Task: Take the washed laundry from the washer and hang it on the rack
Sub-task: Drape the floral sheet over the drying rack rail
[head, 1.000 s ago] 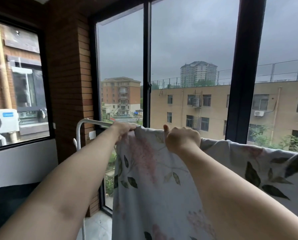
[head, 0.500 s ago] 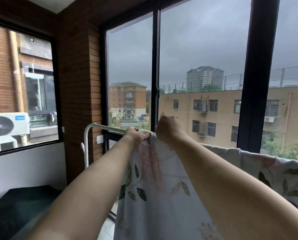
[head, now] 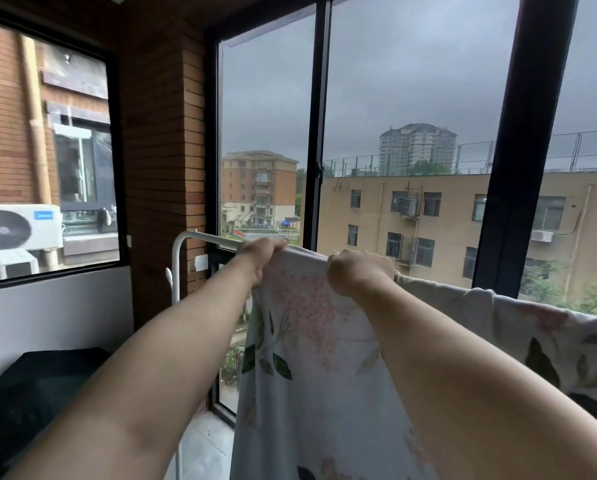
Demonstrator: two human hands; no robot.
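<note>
White floral cotton sheet [head: 311, 358]: draped over white tubular metal rack [head: 200, 237], long axis along its rail. Left hand [head: 260, 258], nearer the rack's bare end, and right hand [head: 357, 271] both grip its top fold.

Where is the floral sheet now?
In the head view, the floral sheet hangs centre-right over the white rack rail, its top edge gripped by left hand and right hand.

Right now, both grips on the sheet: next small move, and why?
Probably slide the left grip leftward along the rack rail, drawing the floral sheet with it. The rail lies bare left of that grip, the right grip holds the edge close beside it, and the sheet drapes the rail rightward.
</note>
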